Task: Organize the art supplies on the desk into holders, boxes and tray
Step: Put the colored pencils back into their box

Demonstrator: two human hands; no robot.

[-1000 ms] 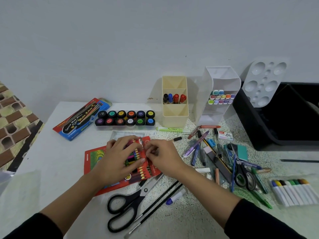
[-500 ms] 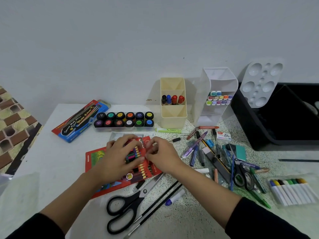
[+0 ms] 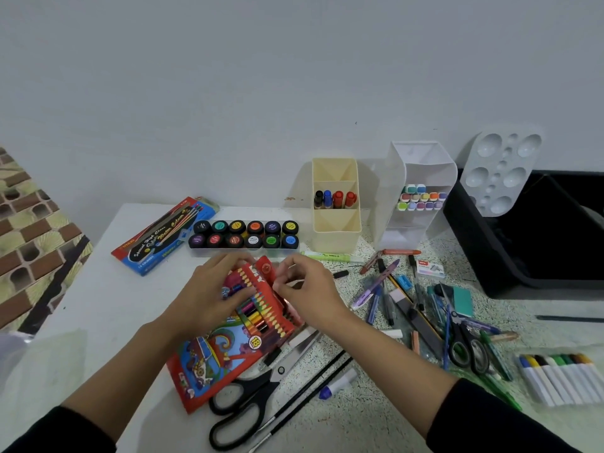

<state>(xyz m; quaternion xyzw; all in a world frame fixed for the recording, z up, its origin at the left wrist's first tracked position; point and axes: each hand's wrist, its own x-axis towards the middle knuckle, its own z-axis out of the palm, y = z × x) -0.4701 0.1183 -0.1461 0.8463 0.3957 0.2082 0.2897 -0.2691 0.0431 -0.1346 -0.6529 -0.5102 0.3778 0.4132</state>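
A red crayon box (image 3: 225, 354) marked 18 lies tilted on the desk in front of me, its far end lifted. My left hand (image 3: 209, 292) lies over the box's upper part with curled fingers holding it. My right hand (image 3: 304, 289) pinches the box's red flap at the far right corner. Crayon tips show in a row between my hands. A cream holder (image 3: 336, 220) with markers and a white holder (image 3: 415, 204) with pastel markers stand at the back.
Paint pots (image 3: 245, 235) and a blue brush box (image 3: 163, 235) lie behind the crayons. Black scissors (image 3: 248, 397) and brushes (image 3: 310, 384) lie near me. Loose pens (image 3: 385, 289), smaller scissors (image 3: 464, 341) and a marker pack (image 3: 562, 377) lie at right. A black bin (image 3: 529, 243) holds a white palette (image 3: 500, 171).
The crayon box has turned and its far end has risen off the desk between my hands. My right hand now holds the flap higher.
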